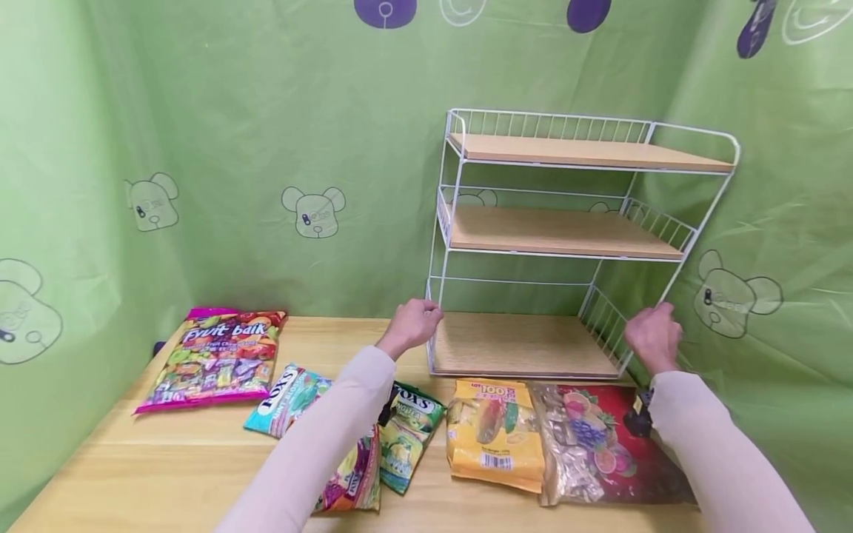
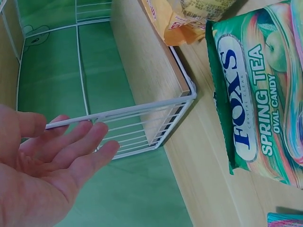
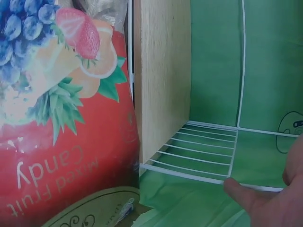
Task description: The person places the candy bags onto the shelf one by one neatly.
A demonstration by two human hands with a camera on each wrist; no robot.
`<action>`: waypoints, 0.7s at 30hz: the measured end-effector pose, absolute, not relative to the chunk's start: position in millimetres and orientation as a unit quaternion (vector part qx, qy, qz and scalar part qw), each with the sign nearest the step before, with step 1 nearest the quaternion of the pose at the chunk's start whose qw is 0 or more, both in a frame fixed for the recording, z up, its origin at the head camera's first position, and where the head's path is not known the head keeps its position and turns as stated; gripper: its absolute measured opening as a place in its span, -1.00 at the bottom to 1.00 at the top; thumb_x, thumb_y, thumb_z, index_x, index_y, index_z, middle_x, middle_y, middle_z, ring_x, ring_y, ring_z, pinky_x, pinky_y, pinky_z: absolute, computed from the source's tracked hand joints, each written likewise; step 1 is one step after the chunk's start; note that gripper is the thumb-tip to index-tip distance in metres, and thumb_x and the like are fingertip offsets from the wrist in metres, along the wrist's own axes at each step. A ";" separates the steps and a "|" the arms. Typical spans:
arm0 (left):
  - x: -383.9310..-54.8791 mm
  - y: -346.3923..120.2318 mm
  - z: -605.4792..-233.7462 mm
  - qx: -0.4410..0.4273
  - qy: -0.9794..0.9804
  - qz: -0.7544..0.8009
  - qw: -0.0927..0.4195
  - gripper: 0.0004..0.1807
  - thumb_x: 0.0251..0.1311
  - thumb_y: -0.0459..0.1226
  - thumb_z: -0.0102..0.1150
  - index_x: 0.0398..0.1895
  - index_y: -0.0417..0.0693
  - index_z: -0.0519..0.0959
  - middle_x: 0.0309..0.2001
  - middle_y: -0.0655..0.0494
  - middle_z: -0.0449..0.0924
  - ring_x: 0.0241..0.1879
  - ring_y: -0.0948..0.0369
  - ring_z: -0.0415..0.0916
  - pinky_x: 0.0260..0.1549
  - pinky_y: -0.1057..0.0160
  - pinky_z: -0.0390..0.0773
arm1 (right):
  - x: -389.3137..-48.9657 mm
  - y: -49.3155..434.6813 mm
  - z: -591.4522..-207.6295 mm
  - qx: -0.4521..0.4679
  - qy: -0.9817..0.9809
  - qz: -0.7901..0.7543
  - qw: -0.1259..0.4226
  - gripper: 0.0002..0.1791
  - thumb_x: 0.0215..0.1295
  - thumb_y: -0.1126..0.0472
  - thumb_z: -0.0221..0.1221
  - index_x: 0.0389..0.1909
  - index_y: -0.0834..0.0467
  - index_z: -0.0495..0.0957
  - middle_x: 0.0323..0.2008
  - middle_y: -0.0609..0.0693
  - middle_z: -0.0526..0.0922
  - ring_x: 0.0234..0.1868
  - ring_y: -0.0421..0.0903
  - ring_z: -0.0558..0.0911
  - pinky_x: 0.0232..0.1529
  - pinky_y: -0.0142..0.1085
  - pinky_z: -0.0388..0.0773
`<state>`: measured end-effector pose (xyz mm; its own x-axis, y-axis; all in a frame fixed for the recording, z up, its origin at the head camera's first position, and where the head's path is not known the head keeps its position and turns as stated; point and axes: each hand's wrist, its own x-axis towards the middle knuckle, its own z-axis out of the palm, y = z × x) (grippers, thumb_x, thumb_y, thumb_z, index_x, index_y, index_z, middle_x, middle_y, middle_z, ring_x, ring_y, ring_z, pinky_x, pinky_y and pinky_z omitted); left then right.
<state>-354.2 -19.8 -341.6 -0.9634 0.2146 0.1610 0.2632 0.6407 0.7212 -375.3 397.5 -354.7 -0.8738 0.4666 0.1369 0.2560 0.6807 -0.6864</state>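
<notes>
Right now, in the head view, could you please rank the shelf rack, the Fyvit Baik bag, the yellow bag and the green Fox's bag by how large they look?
Largest to smallest:
1. Shelf rack
2. Fyvit Baik bag
3. Yellow bag
4. Green Fox's bag, going by what shows, as it is partly covered

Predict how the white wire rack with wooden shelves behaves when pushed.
The rack is likely stiff: straight wires frame its wooden shelves. Probably light for its size, being mostly open. Could tip if pushed high, since it stands three tiers tall.
</notes>
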 end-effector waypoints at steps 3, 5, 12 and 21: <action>-354.7 -23.2 -343.1 -0.133 -0.906 -0.401 0.028 -0.61 0.52 -0.18 -0.10 0.15 -0.19 0.63 -0.40 -0.02 0.56 -0.58 0.25 0.24 -0.54 0.30 0.35 | -374.5 394.7 -354.0 -0.191 -0.905 0.349 0.149 -0.32 0.58 0.07 -0.48 0.51 0.47 -0.17 0.02 0.59 0.40 -0.29 0.23 0.55 -0.51 -0.12 0.63; -353.9 -26.1 -344.0 -0.134 -0.908 -0.395 0.030 -0.61 0.53 -0.18 -0.10 0.14 -0.18 0.64 -0.30 -0.04 0.63 -0.52 0.23 0.32 -0.46 0.28 0.42 | -373.8 392.3 -354.1 -0.186 -0.906 0.348 0.152 -0.32 0.58 0.08 -0.47 0.50 0.48 -0.16 0.06 0.62 0.38 -0.23 0.27 0.54 -0.46 -0.09 0.64; -350.7 -37.4 -346.0 -0.141 -0.914 -0.378 0.043 -0.59 0.54 -0.15 -0.12 0.15 -0.17 0.64 -0.02 -0.09 0.71 -0.03 -0.05 0.61 0.04 -0.02 0.59 | -373.6 385.7 -357.5 -0.176 -0.910 0.337 0.166 -0.32 0.57 0.04 -0.49 0.49 0.47 -0.11 -0.02 0.56 0.43 -0.23 0.30 0.56 -0.43 -0.04 0.63; -346.4 -51.4 -345.5 -0.138 -0.911 -0.387 0.035 -0.58 0.55 -0.13 -0.11 0.24 -0.13 0.59 0.09 -0.09 0.70 0.17 -0.08 0.58 0.23 -0.11 0.51 | -371.6 381.0 -360.4 -0.159 -0.914 0.331 0.174 -0.33 0.59 0.05 -0.48 0.50 0.45 -0.07 -0.01 0.55 0.46 -0.32 0.26 0.58 -0.49 -0.05 0.59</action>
<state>-346.4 -51.4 -345.5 -0.9596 0.2233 0.1713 0.2783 0.6618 0.6961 -371.6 381.0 -360.4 -0.8892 0.4054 0.2122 0.1755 0.7304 -0.6601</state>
